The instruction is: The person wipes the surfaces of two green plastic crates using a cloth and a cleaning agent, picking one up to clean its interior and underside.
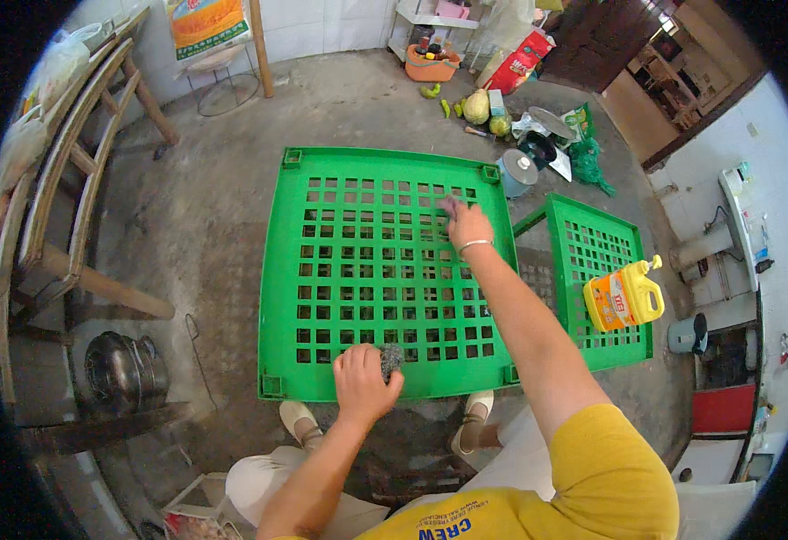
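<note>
A large green plastic lattice panel (385, 166) with square holes and corner sockets lies in front of me. Near its front edge, my left hand (364, 385) is closed around a dark grey steel wool scrubber (391, 360). Farther off, my right hand (470, 227), with a bracelet at the wrist, presses a small purplish cloth (449, 206) on the panel's upper right part. Beside it on the right stands a smaller green lattice piece (592, 222), carrying a yellow detergent bottle (623, 297) with a pump top and handle.
A wooden rack (61, 211) runs along the left, above a dark metal pot (124, 371). Past the panel, a lidded pot (517, 171), melons (477, 108), green bags (592, 162) and an orange basket (432, 65) sit on the concrete floor. A grey bucket (685, 335) is at right.
</note>
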`<state>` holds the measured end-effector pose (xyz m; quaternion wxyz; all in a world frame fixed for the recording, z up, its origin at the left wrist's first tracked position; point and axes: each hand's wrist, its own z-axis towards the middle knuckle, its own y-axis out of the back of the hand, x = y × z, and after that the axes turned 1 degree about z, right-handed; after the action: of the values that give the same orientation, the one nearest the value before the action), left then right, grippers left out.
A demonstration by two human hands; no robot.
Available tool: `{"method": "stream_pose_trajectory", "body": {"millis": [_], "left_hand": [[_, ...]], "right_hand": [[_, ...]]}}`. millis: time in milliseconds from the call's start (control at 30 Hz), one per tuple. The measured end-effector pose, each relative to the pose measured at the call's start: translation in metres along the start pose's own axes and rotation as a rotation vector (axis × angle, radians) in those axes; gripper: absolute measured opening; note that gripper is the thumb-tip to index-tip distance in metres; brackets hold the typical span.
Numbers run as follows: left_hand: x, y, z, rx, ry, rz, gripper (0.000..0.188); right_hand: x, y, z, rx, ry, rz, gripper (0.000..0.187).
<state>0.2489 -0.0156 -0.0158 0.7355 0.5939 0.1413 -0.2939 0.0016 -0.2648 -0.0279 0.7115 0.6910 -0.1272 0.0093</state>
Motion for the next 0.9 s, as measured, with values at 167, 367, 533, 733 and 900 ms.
{"method": "stream_pose_trajectory", "body": {"millis": [167,367,533,733,900], "left_hand": [[0.001,-0.003,-0.002,-0.026,-0.001,0.051,0.038],[-0.001,-0.001,0.000,-0.032,0.017,0.045,0.035],[-0.001,-0.005,0.002,-0.013,0.005,0.030,0.036],[-0.005,0.002,0.003,0.055,0.022,0.007,0.039],[-0.004,0.004,0.004,0.039,0.012,-0.034,0.041]], "right_hand": [[-0.003,0.006,-0.139,-0.038,0.282,-0.054,0.038],[-0.010,0.049,-0.236,0.144,0.465,0.088,0.041],[-0.034,0.033,-0.198,0.230,0.500,0.025,0.025],[-0.030,0.036,-0.012,-0.209,0.225,-0.007,0.029],[-0.005,-0.014,0.032,-0.374,-0.255,-0.091,0.031]]}}
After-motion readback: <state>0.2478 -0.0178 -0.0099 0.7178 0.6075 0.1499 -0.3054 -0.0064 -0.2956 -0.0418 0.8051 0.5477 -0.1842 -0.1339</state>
